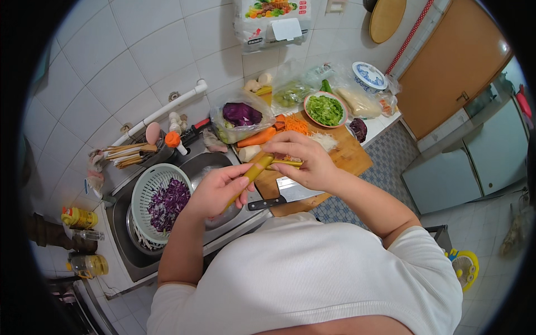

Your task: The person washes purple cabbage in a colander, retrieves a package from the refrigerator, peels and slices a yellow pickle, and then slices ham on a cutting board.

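My left hand (222, 188) is closed around a long yellow-green tube or packet (258, 167), tilted up to the right. At its upper end, my right hand (301, 161) pinches a thin yellow-green strip (289, 163); whether the two pieces join is hidden by my fingers. Below my right hand a knife (268, 203) with a black handle lies on the wooden cutting board (356, 161). Shredded carrot (296, 124), a whole carrot (256, 137), a white root piece (249, 153) and white shreds (324, 141) are on the board beyond my hands.
A colander (139, 188) of shredded purple cabbage (168, 204) sits over the left sink basin. Bagged purple cabbage (242, 114), a bowl of chopped greens (325, 110) and a lidded patterned bowl (369, 75) stand farther back. Utensils (130, 155) and oil bottles (90, 266) are at left.
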`<state>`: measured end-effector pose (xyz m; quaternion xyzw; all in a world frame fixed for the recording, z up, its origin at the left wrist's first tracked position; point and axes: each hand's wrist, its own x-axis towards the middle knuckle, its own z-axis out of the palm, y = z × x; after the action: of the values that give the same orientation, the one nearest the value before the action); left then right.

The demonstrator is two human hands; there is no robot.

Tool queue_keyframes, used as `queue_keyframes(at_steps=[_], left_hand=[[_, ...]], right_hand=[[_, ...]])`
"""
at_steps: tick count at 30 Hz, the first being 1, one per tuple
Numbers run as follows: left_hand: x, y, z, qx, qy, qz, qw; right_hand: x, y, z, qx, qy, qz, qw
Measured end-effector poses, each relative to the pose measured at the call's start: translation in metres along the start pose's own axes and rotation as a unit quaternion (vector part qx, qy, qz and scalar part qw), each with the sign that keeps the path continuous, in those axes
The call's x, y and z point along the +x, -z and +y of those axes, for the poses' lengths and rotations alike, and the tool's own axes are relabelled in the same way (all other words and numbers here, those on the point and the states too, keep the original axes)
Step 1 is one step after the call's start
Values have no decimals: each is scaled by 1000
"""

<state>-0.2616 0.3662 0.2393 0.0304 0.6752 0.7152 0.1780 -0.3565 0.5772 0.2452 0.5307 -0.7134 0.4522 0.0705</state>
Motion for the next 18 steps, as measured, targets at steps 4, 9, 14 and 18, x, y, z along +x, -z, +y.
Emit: queue_keyframes(at_steps=[4, 9, 14, 18], left_hand=[[23, -7, -22, -119, -16, -23, 993], [42, -12, -37, -99, -22, -7, 995], [50, -38, -33, -135, -56, 33, 989], [53, -50, -32, -135, -86, 39, 986]], right_hand=[[-8, -1, 17, 309, -259, -24, 915], [-23, -9, 22, 40, -166, 101, 980], [-30, -14, 21, -22, -153, 165, 974], [-30, -16, 23, -65, -86, 193, 975]])
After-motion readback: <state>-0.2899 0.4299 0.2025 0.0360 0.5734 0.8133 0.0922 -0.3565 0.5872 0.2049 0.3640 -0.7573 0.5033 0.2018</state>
